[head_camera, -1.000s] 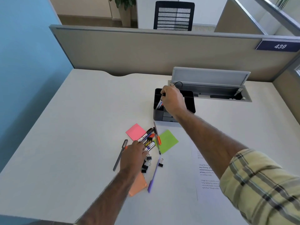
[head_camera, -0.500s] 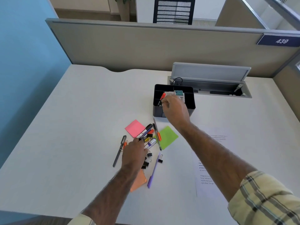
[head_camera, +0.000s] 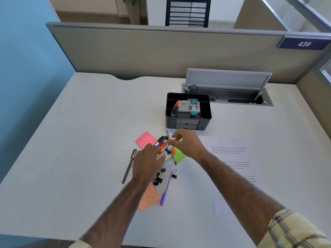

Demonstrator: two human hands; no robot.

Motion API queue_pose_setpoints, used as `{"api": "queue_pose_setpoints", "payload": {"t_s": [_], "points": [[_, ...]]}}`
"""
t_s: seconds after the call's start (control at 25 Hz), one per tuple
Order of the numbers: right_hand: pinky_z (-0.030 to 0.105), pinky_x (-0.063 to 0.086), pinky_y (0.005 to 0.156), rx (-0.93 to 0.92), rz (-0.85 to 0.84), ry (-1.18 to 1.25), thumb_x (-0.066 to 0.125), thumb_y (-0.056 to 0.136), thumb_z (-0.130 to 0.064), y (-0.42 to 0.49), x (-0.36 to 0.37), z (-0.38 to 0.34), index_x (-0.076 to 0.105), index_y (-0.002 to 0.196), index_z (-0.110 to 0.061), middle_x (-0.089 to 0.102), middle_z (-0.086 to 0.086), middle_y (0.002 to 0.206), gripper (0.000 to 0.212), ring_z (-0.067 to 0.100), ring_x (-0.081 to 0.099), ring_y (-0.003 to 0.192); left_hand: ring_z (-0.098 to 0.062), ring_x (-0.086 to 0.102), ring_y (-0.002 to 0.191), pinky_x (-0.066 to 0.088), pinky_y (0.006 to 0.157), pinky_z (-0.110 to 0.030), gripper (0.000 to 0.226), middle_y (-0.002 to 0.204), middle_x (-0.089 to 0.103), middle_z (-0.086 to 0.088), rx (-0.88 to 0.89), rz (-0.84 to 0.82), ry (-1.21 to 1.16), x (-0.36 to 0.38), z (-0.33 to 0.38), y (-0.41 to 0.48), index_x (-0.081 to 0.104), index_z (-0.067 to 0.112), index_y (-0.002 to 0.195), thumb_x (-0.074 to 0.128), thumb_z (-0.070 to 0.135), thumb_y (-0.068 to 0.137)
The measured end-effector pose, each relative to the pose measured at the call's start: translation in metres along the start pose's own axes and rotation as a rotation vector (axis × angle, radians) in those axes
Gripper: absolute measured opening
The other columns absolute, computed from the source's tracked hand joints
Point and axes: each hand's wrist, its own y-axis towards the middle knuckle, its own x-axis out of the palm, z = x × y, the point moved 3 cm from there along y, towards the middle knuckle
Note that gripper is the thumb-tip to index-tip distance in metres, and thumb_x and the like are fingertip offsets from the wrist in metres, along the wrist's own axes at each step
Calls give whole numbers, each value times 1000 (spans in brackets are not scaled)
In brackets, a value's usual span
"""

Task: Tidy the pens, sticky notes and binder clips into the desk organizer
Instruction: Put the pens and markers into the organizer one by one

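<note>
Head camera, taking the table (head_camera: 80,149) from its left side: a dark grey pen (head_camera: 129,166) lies by itself, just left of the left hand (head_camera: 149,161). That hand is palm down over a heap of markers (head_camera: 162,144), with its fingers bent onto them. Blur and the hand itself hide the fingertips, so I cannot tell whether its grip has closed on a marker.

A pink sticky pad (head_camera: 145,139) lies just beyond the knuckles, at the left of the marker caps. An orange sticky pad (head_camera: 149,199) shows from under the left forearm. Black binder clips (head_camera: 159,178) lie scattered beside the wrist, and a purple pen (head_camera: 166,190) runs slantwise just to their right. A green sticky pad (head_camera: 179,155) lies on the right of the heap.

The right hand (head_camera: 189,144) hovers over the green pad and the far end of the markers. Its grip is open, thumb and forefinger apart with nothing between them.

Behind it, apart from the pile, stands the black desk organizer (head_camera: 206,120). Its front left compartment holds a red-capped marker (head_camera: 176,105) and a black marker (head_camera: 174,111), both leaning. A grey box (head_camera: 183,107) and a teal item (head_camera: 194,109) sit across its middle.

Further right a printed sheet (head_camera: 231,158) lies flat, partly under the right forearm. At the back a cable tray (head_camera: 227,78) has its lid raised.
</note>
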Motion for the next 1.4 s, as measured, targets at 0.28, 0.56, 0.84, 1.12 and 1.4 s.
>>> {"api": "queue_pose_setpoints", "payload": {"t_s": [0.28,0.56,0.84,1.12,1.4], "points": [[19,53,63,-128,146,186,74,88,-11,11,-40,-37,69,92,-22,66,-9,84,13,2,63,70,-17,61,89,47,81,-36,27,99,63,3,49,130,-84,-16,5,16,64,21,116,63,37,96],[28,50,68,-281,464,-195,61,95,-17,57,-83,-72,69,110,-16,64,-1,106,17,13,60,82,-18,60,98,44,84,-33,32,110,64,0,-59,-45,423,3,-21,24,64,20,116,51,44,100],[43,57,75,-270,257,-406,57,99,-14,76,-48,-59,65,121,-11,63,9,112,23,26,64,91,-16,59,96,44,82,-32,32,106,63,0,-21,-70,514,11,-18,31,63,20,115,50,45,100],[33,55,72,-253,363,-247,50,103,-14,67,-54,-45,68,116,-12,64,3,107,23,17,62,87,-18,60,96,46,81,-33,40,106,63,-2,-81,-108,473,16,-19,36,65,17,114,55,51,97],[33,56,77,-199,322,-164,54,99,-16,41,-38,-15,71,104,-14,70,3,104,18,17,63,90,-19,59,94,51,78,-33,41,106,61,-4,-120,-152,255,16,-15,41,56,15,110,70,47,88]]}}
